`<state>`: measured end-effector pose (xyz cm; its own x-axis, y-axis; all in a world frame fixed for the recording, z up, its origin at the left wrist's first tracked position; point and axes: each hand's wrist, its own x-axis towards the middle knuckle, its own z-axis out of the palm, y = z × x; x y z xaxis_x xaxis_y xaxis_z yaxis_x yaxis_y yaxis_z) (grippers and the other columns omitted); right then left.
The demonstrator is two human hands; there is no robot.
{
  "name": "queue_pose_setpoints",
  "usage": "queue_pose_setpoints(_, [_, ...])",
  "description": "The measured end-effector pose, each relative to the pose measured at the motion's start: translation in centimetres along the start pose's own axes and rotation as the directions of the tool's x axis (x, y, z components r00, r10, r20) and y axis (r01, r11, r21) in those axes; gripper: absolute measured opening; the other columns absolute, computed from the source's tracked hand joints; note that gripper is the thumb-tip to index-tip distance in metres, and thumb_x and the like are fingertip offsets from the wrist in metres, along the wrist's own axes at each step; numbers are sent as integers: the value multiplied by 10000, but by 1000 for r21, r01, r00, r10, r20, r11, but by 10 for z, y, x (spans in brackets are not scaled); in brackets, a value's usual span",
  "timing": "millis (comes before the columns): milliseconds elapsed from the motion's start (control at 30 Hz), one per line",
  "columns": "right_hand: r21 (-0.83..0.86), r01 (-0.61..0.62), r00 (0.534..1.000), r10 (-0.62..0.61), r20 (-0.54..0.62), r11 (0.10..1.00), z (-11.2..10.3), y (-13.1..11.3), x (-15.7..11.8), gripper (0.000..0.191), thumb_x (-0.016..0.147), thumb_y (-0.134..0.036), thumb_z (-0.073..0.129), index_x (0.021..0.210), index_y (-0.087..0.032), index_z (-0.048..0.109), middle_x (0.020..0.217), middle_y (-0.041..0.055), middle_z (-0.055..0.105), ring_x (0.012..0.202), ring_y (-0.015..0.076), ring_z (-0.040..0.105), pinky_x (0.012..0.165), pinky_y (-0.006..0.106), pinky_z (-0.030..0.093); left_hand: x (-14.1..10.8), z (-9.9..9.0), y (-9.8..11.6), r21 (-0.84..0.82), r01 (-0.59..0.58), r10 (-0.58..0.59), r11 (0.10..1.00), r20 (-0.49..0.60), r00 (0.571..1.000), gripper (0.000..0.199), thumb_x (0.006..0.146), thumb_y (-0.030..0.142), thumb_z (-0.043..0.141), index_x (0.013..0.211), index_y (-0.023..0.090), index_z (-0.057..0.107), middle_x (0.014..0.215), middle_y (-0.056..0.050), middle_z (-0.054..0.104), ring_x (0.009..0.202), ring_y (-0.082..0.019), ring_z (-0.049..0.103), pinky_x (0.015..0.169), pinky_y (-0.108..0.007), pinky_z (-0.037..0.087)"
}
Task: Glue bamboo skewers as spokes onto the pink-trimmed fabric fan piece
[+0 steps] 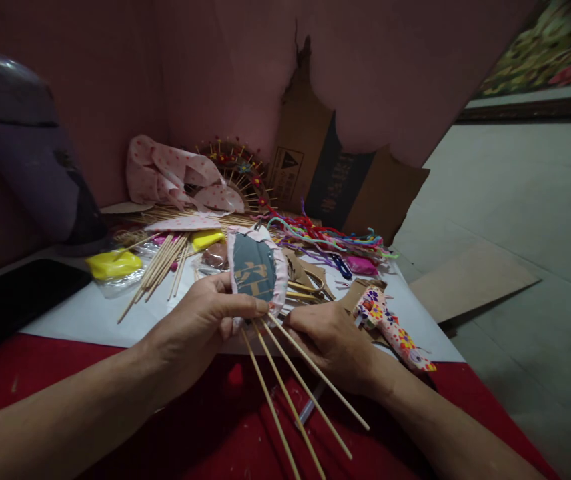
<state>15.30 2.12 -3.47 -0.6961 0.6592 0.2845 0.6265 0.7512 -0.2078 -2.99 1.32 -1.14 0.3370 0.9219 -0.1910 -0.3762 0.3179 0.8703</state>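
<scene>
My left hand pinches a small curved cardboard piece, its grey printed face toward me and its rim wrapped in pale pink fabric. Several thin wooden sticks fan out from the piece's lower edge toward me. Close by on the right, my right hand is closed beside the sticks; what lies in its fingers is hidden. A translucent rod shows below that hand, behind the sticks. Just beyond are scissors, partly covered, and a strip of flowered fabric lies to the right.
Behind lie loose wooden sticks, yellow clay packets, coloured pipe cleaners and dotted pink fabric. A decorated stick fan and torn cardboard lean against the wall. A black phone-like slab lies left.
</scene>
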Motion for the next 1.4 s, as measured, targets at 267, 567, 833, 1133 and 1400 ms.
queue_pose_setpoints(267, [66, -18, 999, 20, -37, 998, 1, 0, 1, 295, 862, -207, 403, 589, -150, 501, 543, -2, 487, 479, 88, 380, 490, 219, 263, 3, -4, -2, 14, -19, 19, 1000, 2, 1000, 174, 634, 62, 647, 780, 138, 590, 724, -38, 630, 611, -164, 617, 638, -322, 509])
queue_pose_setpoints(567, [441, -254, 951, 306, -50, 861, -2, 0, 2, 351, 898, -326, 422, 633, -144, 565, 553, -22, 478, 525, 82, 412, 500, 194, 303, 5, -3, -3, 31, 12, -11, 999, -34, 999, 162, 637, 40, 636, 774, 123, 613, 729, -61, 674, 624, -163, 631, 634, -304, 519])
queue_pose_setpoints(833, [834, -295, 896, 439, 72, 466, 3, 5, 5, 466, 846, -513, 445, 648, -135, 632, 460, -22, 502, 407, 67, 409, 416, 194, 293, 8, -5, -5, 49, -17, 20, 999, -53, 998, 129, 626, 64, 675, 742, 116, 651, 686, -40, 671, 567, -126, 613, 557, -229, 499])
queue_pose_setpoints(1133, [901, -302, 875, 465, 132, 313, 6, 4, 6, 415, 790, -533, 528, 658, -142, 575, 505, -24, 527, 421, 57, 404, 405, 173, 296, 3, 2, -7, 88, 76, -81, 993, 58, 995, 210, 630, 89, 698, 834, 132, 677, 756, -54, 668, 644, -143, 610, 637, -267, 483])
queue_pose_setpoints(1400, [929, -300, 850, 503, 157, 217, 2, 0, 7, 357, 755, -460, 598, 600, -144, 539, 492, -52, 434, 421, 51, 344, 390, 173, 273, 4, -1, -11, 39, 46, -55, 998, 275, 960, 213, 781, 215, 603, 967, 129, 661, 828, -83, 656, 722, -149, 581, 704, -289, 455])
